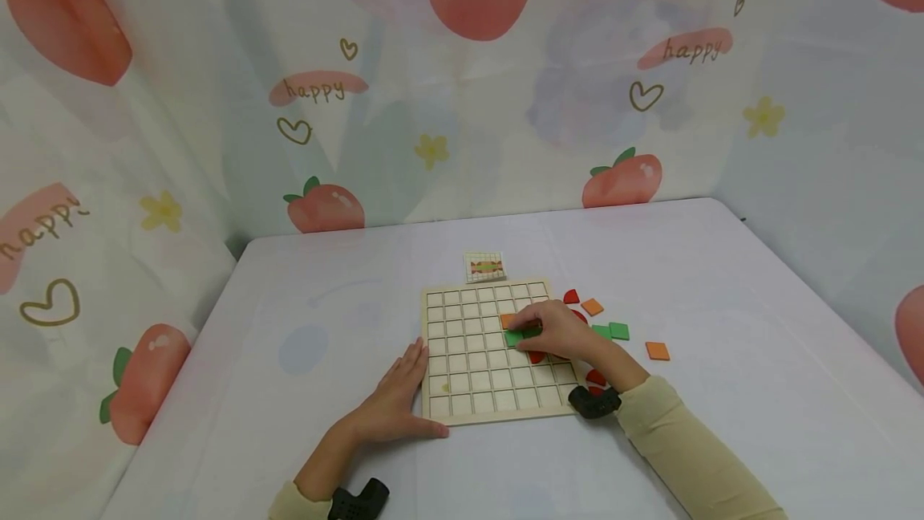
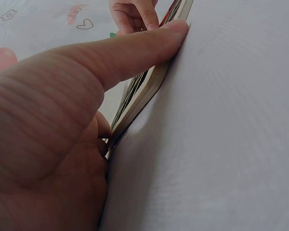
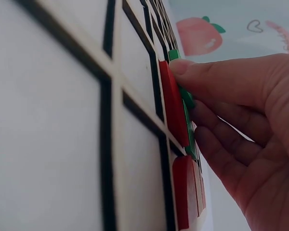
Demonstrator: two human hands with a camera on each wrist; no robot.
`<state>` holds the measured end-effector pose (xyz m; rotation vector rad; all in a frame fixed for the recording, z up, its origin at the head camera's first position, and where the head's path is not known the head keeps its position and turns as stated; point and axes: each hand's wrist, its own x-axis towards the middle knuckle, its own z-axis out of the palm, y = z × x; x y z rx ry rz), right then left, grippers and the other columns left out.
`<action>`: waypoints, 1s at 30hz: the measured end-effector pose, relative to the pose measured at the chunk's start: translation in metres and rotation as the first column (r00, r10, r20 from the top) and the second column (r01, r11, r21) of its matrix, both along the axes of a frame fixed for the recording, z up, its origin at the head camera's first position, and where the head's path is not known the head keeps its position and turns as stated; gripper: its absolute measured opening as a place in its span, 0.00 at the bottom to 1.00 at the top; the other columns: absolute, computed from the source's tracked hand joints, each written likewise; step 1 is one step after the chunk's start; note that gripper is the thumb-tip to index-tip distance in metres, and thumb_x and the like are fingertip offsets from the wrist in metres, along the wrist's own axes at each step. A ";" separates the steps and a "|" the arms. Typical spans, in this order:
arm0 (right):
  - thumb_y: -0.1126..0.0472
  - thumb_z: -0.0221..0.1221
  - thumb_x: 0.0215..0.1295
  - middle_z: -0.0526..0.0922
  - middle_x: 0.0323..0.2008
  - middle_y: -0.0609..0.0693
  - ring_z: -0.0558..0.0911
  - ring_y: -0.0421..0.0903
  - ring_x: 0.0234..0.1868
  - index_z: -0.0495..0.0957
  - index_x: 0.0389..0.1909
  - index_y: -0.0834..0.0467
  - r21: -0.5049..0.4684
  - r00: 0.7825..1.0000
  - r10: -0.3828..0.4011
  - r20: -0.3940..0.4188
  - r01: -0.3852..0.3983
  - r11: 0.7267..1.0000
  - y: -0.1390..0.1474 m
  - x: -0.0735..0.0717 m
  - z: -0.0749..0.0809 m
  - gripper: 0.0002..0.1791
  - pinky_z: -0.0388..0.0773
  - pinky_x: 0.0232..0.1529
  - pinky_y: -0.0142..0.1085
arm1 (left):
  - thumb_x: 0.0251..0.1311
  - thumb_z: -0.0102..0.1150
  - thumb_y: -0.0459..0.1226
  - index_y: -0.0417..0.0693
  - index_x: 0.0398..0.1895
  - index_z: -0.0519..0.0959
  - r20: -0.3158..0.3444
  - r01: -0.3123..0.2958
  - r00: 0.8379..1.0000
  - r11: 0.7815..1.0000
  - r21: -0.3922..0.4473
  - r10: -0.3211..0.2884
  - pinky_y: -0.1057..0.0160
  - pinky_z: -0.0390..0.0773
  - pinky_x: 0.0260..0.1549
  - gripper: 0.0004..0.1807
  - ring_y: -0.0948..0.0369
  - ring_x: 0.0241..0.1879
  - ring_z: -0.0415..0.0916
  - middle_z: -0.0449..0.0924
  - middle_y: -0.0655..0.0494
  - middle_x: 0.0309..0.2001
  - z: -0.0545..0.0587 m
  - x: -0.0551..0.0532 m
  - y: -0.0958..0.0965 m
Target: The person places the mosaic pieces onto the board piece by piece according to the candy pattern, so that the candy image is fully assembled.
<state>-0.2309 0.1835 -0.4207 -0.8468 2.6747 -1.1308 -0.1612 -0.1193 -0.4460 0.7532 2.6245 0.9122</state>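
Observation:
A wooden grid board lies flat before me, its squares framed by raised strips. My left hand rests against its near left corner, straight fingers along the left side and thumb at the front edge. Over the board's right half, my right hand pinches a green tile between thumb and fingers, partly hidden by them. Beside the fingertips, another green tile sits on the grid, with an orange tile just behind it. A red piece lies in a square under the thumb.
Behind the board stands a small pattern card. Loose pieces lie to the right: an orange square, a green square, another orange square and several red rounded pieces. A printed cloth hangs behind the white table.

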 end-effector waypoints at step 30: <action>0.64 0.69 0.48 0.82 0.39 0.47 0.79 0.45 0.42 0.83 0.38 0.58 0.013 0.999 -0.005 -0.037 0.006 1.000 -0.003 0.000 0.001 0.14 0.76 0.42 0.38 | 0.39 0.67 0.61 0.38 0.71 0.39 0.002 -0.006 1.000 1.000 0.000 0.006 0.52 0.38 0.65 0.65 0.56 0.70 0.29 0.31 0.48 0.72 -0.001 0.000 0.000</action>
